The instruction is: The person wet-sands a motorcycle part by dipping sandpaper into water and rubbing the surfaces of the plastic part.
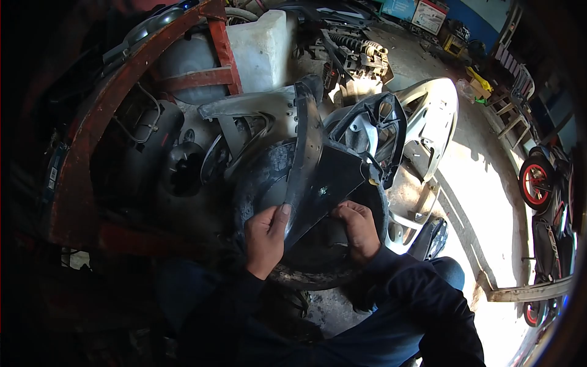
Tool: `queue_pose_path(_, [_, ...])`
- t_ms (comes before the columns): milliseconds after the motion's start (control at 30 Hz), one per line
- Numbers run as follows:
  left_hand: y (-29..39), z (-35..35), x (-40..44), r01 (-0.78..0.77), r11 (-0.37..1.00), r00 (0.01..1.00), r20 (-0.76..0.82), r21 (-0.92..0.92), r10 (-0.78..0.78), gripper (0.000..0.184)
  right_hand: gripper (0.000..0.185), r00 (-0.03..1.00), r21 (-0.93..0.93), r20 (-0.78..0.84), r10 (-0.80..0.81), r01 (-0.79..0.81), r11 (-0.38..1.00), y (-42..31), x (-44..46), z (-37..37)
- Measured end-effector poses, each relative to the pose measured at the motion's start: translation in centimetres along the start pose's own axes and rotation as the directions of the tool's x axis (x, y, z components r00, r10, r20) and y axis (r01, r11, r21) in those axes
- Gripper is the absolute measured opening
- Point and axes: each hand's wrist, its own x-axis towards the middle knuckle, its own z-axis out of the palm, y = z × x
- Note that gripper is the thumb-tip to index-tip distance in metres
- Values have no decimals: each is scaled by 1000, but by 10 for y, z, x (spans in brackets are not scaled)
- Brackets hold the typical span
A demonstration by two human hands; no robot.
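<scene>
A black plastic motorcycle body panel (333, 174), dusty along its long narrow edge, is held tilted over a round black tub (309, 282). My left hand (266, 240) is closed on the lower end of the long strip, thumb on top. At the panel's lower right edge, my right hand (358, 229) is closed with thumb and forefinger pinching that edge; its other fingers are curled and partly hidden. A small pale mark shows on the panel's dark face. The inside of the tub is in shadow.
Behind the tub lie a grey fairing (275, 104) and a white fairing (441, 113). A rusty red frame (92, 156) stands at the left, near a concrete block (260, 55). Parked motorcycles with a red-rimmed wheel (536, 182) and a wooden beam (529, 292) are at the right.
</scene>
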Motion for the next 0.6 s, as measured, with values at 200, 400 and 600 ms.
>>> queue_pose_path(200, [-1,-1,0,-21,1000,1000,-19,-4,21,31,14,999,62,-49,6,-3,998,-6,-12,5])
queue_pose_path(400, [5,3,-4,-39,997,999,-4,60,39,29,17,989,-25,-118,86,-89,996,-16,-18,7])
queue_pose_path(600, [6,9,-8,-74,993,997,-11,97,76,27,22,968,-304,-244,-59,-19,952,-12,-19,7])
